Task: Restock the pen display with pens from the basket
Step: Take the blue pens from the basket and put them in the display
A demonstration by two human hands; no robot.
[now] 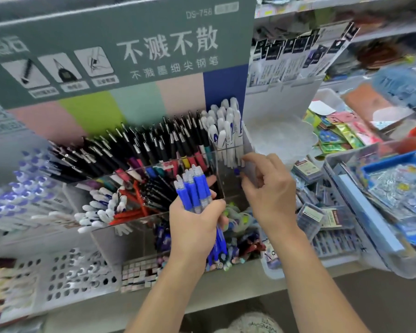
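Left hand (194, 219) gripping blue pens (193, 188), right hand (268, 188) – fingers curled – pinching the clear display (247, 150) wall

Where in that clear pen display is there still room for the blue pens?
The clear compartment between the left hand's blue pens and the right hand, just below the white pens, looks nearly bare. The black pens and the red and white pens leave their sections crowded.
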